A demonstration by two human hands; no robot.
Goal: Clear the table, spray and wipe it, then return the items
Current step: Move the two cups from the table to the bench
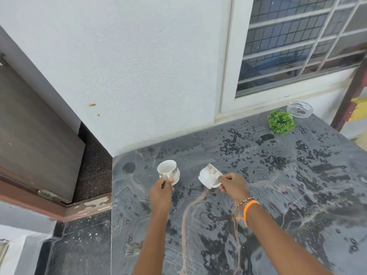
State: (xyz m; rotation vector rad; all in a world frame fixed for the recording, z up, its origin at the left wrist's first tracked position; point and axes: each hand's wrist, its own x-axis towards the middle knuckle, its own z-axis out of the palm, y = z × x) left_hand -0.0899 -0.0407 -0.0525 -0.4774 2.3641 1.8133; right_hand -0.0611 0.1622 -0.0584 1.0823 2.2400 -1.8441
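Note:
Two white cups with gold trim are held over the grey marble table (278, 195), whose top shows wet streaks and droplets. My left hand (161, 190) grips the handle of the left cup (168, 171), which stands nearly upright near the table's left edge. My right hand (233, 185) pinches the handle of the right cup (208, 176), which is tilted to the left. Whether either cup touches the tabletop I cannot tell.
A small green plant (280, 122) and a glass ashtray (299, 109) stand at the table's far right, below the barred window (297, 42). A white wall backs the table. Left of the table lie a dark granite floor (93, 169) and a wooden door (35, 126).

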